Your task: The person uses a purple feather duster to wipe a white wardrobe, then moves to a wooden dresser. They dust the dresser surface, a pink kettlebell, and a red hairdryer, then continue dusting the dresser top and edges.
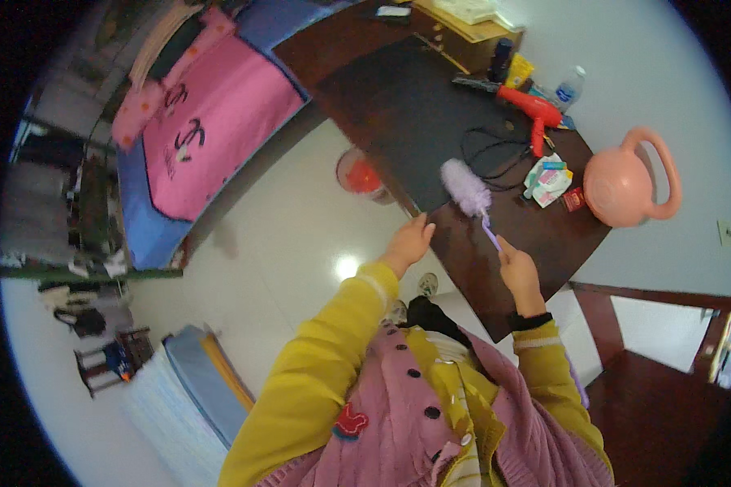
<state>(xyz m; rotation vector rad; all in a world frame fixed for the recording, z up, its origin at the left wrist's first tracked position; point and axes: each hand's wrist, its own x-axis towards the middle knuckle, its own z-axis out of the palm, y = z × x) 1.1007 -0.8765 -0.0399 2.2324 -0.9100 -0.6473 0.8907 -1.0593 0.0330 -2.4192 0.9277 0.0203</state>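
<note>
My right hand [518, 272] is closed around the thin purple handle of a fluffy lilac duster [466, 187]. The duster's head rests over the dark wooden desk [471, 260], close to the near edge of a black desk mat [394, 105]. At the desk's left edge, by the mat's near corner, is my left hand [411, 243]. Its thumb and forefinger are a little apart, and I see nothing held between them. Whether its fingertips touch the mat cannot be made out.
On the desk's right lie a red hair dryer [534, 105] with a looped black cord, small packets [550, 180], a plastic bottle [571, 88] and a round pink vessel with a loop handle [625, 183]. A red-toned bin [361, 174] stands on the floor, left of the desk. A pink-covered bed [227, 122] is farther left.
</note>
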